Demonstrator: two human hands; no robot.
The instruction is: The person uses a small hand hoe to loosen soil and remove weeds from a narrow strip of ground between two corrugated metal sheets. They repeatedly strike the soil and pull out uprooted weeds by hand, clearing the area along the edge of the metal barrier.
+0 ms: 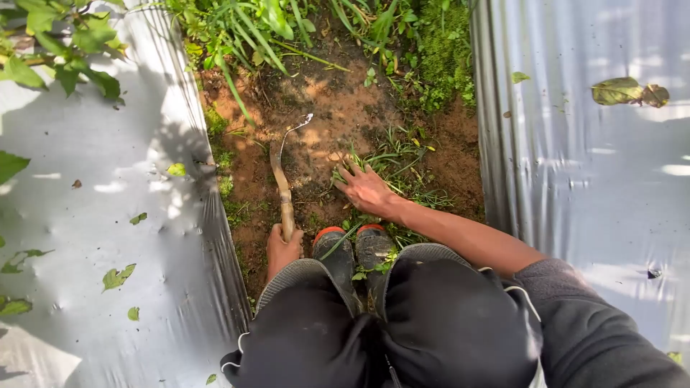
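Sickle (282,167) on bare soil, wooden handle clenched in left hand (282,250); right hand (365,188) right of sickle, grip spread flat over weeds (402,159).

A strip of brown soil (338,115) is flanked by silver plastic sheeting (93,179), dappled with sunlight and scattered with fallen leaves (117,276).
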